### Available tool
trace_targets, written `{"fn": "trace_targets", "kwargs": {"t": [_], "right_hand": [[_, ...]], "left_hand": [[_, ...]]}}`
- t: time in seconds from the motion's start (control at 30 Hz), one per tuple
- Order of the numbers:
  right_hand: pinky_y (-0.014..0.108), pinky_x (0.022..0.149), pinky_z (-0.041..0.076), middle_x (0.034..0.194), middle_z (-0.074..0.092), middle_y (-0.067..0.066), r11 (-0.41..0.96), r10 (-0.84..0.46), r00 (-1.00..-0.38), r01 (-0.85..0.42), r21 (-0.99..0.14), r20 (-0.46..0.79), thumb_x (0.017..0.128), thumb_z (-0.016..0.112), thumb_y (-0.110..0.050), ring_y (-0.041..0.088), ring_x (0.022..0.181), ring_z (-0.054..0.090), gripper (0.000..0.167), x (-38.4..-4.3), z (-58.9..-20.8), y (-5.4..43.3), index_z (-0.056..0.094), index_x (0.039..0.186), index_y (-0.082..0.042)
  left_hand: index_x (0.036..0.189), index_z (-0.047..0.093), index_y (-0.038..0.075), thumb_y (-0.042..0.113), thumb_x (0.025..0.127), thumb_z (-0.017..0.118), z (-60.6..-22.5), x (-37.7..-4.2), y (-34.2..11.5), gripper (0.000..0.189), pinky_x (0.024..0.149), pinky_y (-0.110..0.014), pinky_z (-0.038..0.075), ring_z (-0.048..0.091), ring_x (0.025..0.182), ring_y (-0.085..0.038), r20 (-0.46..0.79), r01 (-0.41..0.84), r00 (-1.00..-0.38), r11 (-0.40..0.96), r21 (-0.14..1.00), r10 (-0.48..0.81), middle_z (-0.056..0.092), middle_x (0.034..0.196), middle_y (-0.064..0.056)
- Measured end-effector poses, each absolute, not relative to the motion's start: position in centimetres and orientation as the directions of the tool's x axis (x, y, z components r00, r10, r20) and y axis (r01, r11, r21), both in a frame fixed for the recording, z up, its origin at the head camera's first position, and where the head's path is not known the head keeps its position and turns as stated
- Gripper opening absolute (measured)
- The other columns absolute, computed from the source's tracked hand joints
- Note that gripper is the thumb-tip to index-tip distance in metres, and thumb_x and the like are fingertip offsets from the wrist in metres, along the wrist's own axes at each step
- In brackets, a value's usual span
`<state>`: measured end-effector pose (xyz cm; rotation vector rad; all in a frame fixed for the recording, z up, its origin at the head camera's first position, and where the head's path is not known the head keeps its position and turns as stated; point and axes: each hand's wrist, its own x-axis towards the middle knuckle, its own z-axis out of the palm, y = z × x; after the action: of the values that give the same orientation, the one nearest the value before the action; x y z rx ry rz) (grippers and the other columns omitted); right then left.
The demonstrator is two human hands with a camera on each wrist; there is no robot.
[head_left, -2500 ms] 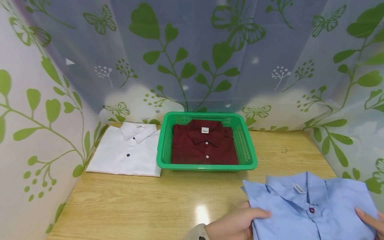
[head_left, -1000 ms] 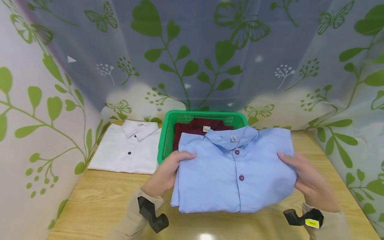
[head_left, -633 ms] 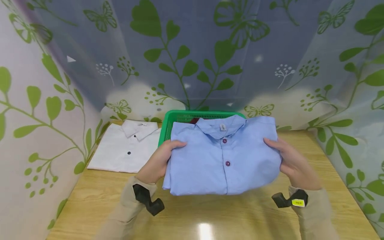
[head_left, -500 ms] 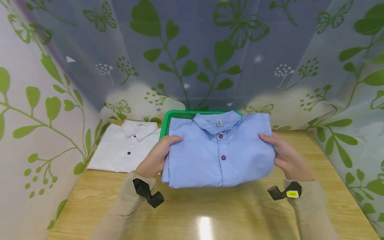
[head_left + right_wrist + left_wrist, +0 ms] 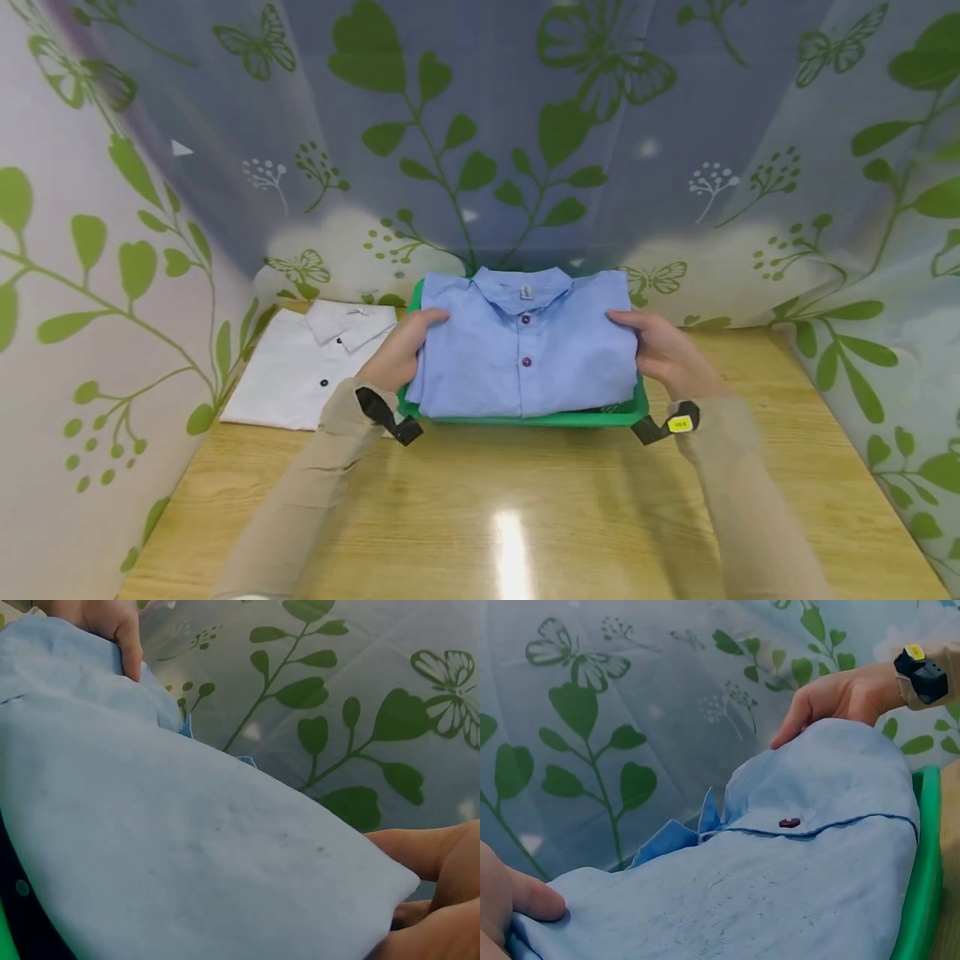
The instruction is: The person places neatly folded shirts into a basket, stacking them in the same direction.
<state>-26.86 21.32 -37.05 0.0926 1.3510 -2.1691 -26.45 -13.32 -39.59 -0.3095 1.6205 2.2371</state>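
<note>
A folded light blue shirt (image 5: 487,358) with dark red buttons is held level over the green plastic basket (image 5: 525,422), covering most of its opening. My left hand (image 5: 401,348) grips the shirt's left side, thumb on top. The right hand (image 5: 670,350) pinches the opposite side the same way, its thumb on the cloth. In the left wrist view the shirt (image 5: 727,892) sags between both hands, with the basket rim (image 5: 926,862) close below. The right wrist view shows fingers (image 5: 427,851) beneath and around the shirt's edge. The maroon shirt inside the basket is hidden.
A folded white shirt (image 5: 288,375) with black buttons lies on the wooden table (image 5: 450,508), left of the basket. Behind and at both sides hangs a leaf-and-butterfly patterned curtain (image 5: 495,167). Black camera mounts (image 5: 388,417) sit on both wrists.
Both hands have carried the blue shirt from the lower right, leftward and away, to above the basket. The maroon shirt and most of the basket have become covered. The white shirt has stayed put.
</note>
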Motion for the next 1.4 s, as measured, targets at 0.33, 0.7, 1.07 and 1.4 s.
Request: {"fn": "trace_targets", "kwargs": {"t": [0.33,0.7,1.07,1.4], "right_hand": [[0.032,0.093,0.046,0.120,0.049,-0.001,-0.291,-0.504,-0.813,0.478,-0.829,-0.292,0.097,0.060,-0.008,0.014,0.108,0.053,0.039,-29.0,-40.0,21.4,0.040,0.129,-0.021],[0.045,0.116,0.021,0.164,-0.014,0.005,-0.191,-0.464,-0.787,0.537,-0.822,-0.407,0.100,0.033,0.009,0.028,0.146,0.011,0.088,-29.2,-41.2,20.1,-0.021,0.155,-0.033],[0.044,0.120,0.008,0.164,-0.008,0.014,-0.197,-0.340,-0.867,0.444,-0.874,-0.364,0.096,0.030,0.014,0.033,0.148,0.005,0.086,-29.2,-42.2,19.4,-0.014,0.158,-0.026],[0.045,0.121,0.000,0.164,-0.016,0.011,-0.095,-0.163,-0.940,0.317,-0.944,-0.300,0.106,0.035,-0.008,0.033,0.150,-0.008,0.068,-28.8,-41.7,19.1,-0.005,0.160,-0.017]], "left_hand": [[0.150,0.029,0.003,0.017,0.099,0.054,-40.8,-28.9,-12.5,0.059,0.110,-0.035,0.031,0.038,0.124,-0.020,-0.431,-0.442,-0.897,-0.231,0.867,0.100,0.034,0.149,-0.006],[0.146,0.034,-0.006,0.018,0.103,0.046,-43.2,-28.7,-12.7,0.050,0.112,-0.037,0.029,0.038,0.123,-0.024,-0.426,-0.434,-0.900,-0.118,0.893,0.089,0.036,0.146,-0.013],[0.151,0.029,-0.002,0.022,0.106,0.031,-43.8,-29.1,-12.6,0.051,0.119,-0.038,0.017,0.019,0.145,-0.026,-0.371,-0.367,-0.928,0.066,0.928,0.044,0.021,0.160,-0.013],[0.155,0.027,0.006,0.030,0.105,0.038,-44.0,-28.6,-12.4,0.056,0.117,-0.044,0.025,0.025,0.146,-0.028,-0.091,-0.099,-0.994,0.184,0.978,-0.053,0.026,0.160,-0.013]]}}
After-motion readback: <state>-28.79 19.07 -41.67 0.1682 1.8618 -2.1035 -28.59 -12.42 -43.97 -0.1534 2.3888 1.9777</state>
